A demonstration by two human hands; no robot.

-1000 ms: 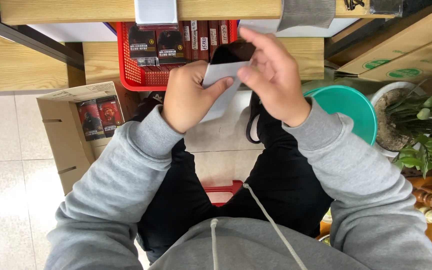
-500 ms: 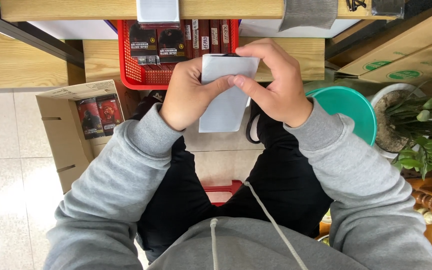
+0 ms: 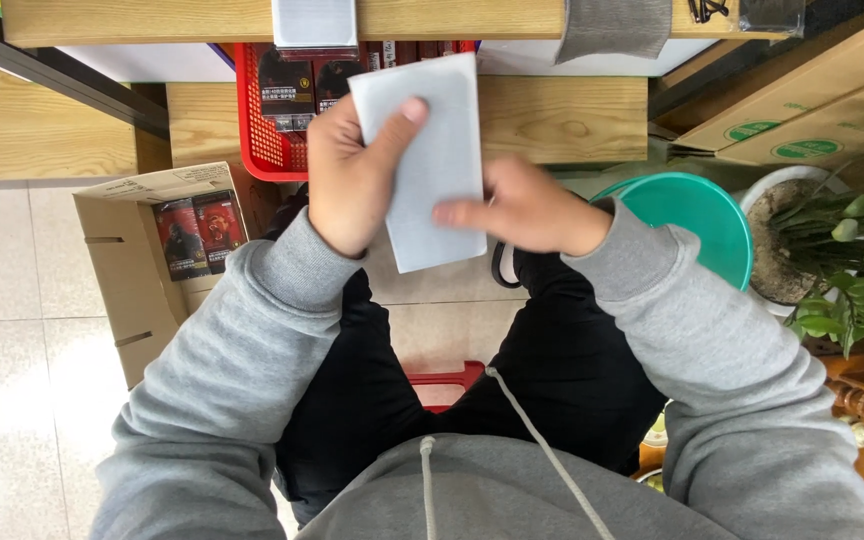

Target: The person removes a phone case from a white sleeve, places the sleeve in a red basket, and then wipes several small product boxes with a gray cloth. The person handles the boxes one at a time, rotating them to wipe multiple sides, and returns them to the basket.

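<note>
My left hand [image 3: 352,175] grips a flat grey-white rectangular pouch [image 3: 430,160], thumb pressed across its upper face. The pouch stands nearly upright in front of me, above my knees. My right hand [image 3: 522,210] rests against the pouch's lower right edge, its fingers laid on the face. Both arms wear grey sweatshirt sleeves. Behind the pouch a red plastic basket [image 3: 257,130] holds several dark packets.
An open cardboard box [image 3: 142,260] with dark red packets stands on the tiled floor at the left. A green stool [image 3: 697,225] and a potted plant [image 3: 852,270] are at the right. Wooden shelves [image 3: 562,115] run across the top.
The pouch has been turned upright and raised; my left hand shifted to grip its left side, and my right hand dropped from the top to the lower right edge.
</note>
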